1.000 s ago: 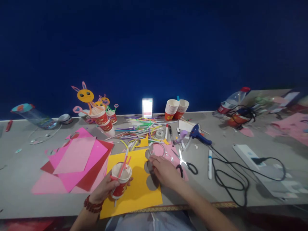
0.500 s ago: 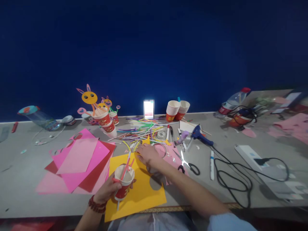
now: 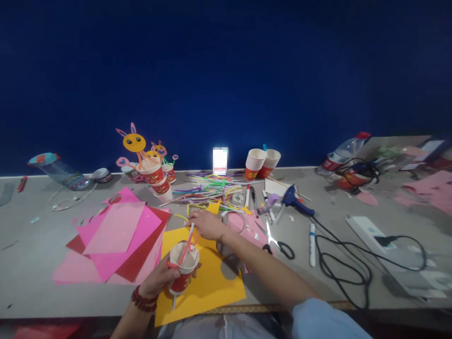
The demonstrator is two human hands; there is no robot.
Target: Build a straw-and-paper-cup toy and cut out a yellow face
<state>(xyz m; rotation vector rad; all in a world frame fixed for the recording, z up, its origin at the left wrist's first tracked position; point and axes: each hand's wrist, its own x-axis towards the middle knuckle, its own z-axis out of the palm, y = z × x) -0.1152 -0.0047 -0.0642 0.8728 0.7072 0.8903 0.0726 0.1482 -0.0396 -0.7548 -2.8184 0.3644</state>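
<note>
My left hand (image 3: 162,278) is wrapped round a red and white paper cup (image 3: 181,280) above the yellow sheet (image 3: 212,282). Pink straws (image 3: 186,249) stand in the cup, and a white straw end pokes out below it. My right hand (image 3: 205,223) reaches past the cup to the sheet's far edge, beside a yellow straw (image 3: 181,217). Its fingers are bent, and whether they hold anything is too small to tell. Many coloured straws (image 3: 212,190) lie beyond it.
Pink and red sheets (image 3: 116,230) lie at left, with decorated cups (image 3: 151,172) behind. Stacked cups (image 3: 254,165) stand at the back. Scissors (image 3: 278,244), a blue glue gun (image 3: 296,202), markers (image 3: 312,245) and a power strip (image 3: 374,240) with a looped cable lie at right.
My right hand has moved left along the far edge of the yellow sheet, and a yellow straw near its fingers has shifted. My left hand still holds the cup.
</note>
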